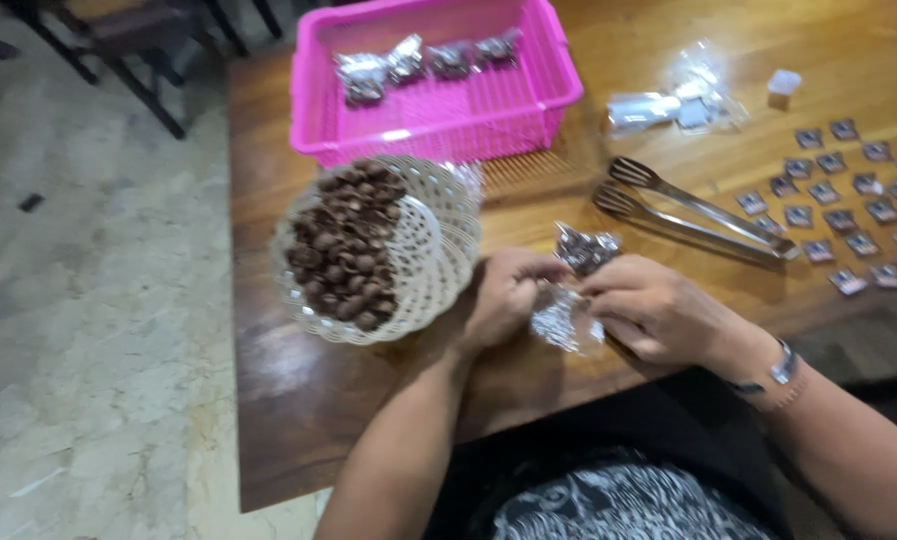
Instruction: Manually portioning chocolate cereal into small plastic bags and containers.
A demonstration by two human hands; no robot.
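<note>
Left hand [505, 296] and right hand [656, 310] both pinching a clear plastic packet [572, 290] of brown pieces above the table [298, 400] edge, white woven basket [438, 250] of brown nuts just left, metal tongs [693, 212] beyond, pink basket [538, 95] farther back

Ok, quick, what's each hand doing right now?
Left hand: closed on the clear plastic packet, at its left side.
Right hand: closed on the same packet, pinching its top near the dark contents.

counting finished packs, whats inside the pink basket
Inside the pink basket lie about four clear filled packets in a row near its far wall. The image is blurred, so their contents and any packets hidden beneath cannot be made out.
</note>
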